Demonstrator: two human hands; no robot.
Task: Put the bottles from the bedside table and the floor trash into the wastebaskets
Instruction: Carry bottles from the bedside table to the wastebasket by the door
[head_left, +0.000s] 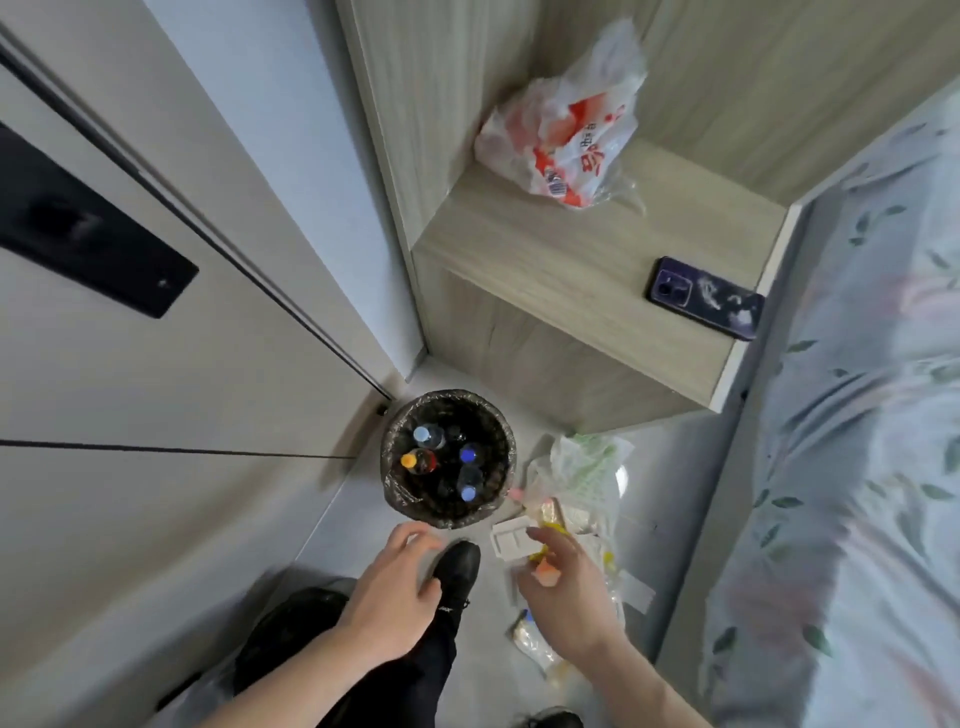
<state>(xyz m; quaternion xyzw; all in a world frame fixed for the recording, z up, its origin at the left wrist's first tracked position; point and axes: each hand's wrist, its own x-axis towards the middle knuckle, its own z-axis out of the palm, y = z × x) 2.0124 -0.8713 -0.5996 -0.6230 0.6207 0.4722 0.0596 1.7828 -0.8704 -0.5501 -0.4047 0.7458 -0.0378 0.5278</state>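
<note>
Bottles (445, 464) already fill the wastebasket (397, 499) while floor trash (582, 499) remains at right, beneath both hands, left (397, 592) and right (563, 582), loosely spread and empty.

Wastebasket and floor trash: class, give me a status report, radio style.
Left hand open, empty. Right hand over floor trash, grip unclear. Four bottles in wastebasket. Shoe beside it.
</note>
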